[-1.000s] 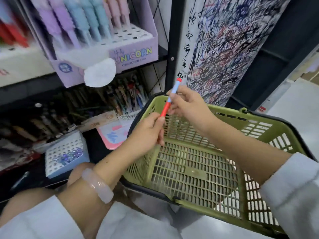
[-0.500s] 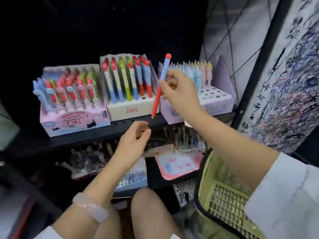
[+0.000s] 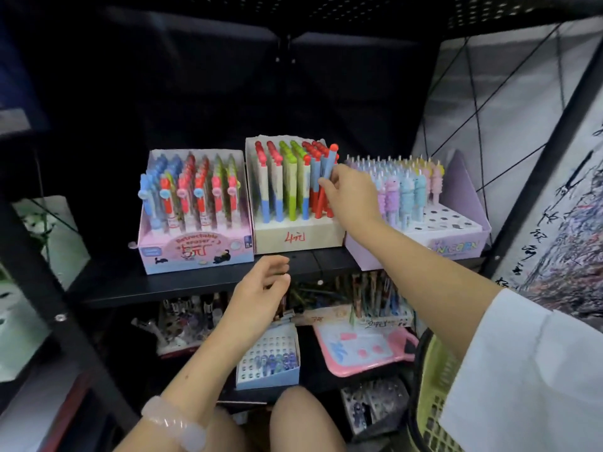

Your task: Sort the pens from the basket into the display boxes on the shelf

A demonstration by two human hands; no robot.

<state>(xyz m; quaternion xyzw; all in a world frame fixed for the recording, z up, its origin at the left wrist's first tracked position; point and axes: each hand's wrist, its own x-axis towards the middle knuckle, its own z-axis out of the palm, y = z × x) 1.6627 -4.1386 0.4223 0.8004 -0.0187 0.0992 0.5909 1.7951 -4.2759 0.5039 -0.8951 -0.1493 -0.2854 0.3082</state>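
My right hand pinches a blue-and-red pen at the right edge of the cream display box at 12 o'clock on the shelf, its tip down among the red pens there. My left hand hangs below the shelf edge, fingers loosely curled on nothing, while the green basket sits at 4 o'clock
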